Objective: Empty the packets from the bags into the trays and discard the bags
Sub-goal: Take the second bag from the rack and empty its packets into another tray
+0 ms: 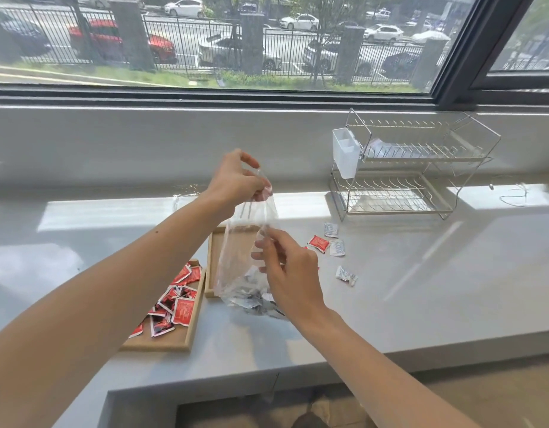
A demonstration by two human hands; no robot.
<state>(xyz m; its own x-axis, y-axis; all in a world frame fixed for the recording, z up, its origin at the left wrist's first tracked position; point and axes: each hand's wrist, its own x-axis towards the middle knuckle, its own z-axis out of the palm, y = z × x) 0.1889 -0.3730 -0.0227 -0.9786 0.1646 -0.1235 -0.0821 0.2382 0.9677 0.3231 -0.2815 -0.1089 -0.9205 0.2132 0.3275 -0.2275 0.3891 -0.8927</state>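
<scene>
A clear plastic bag (240,257) hangs upright over the counter, with several white packets (251,299) bunched in its bottom. My left hand (236,182) pinches the bag's top edge from above. My right hand (287,273) pinches the bag's side lower down, in front of the packets. Behind the bag lies a wooden tray (212,261), mostly hidden by it. To its left a second wooden tray (191,329) holds several red packets (177,301).
Loose red and white packets (330,244) lie on the grey counter (421,288) to the right of the bag. A metal dish rack (415,168) with a white holder stands at the back right. Another crumpled clear bag (186,193) lies behind my left arm.
</scene>
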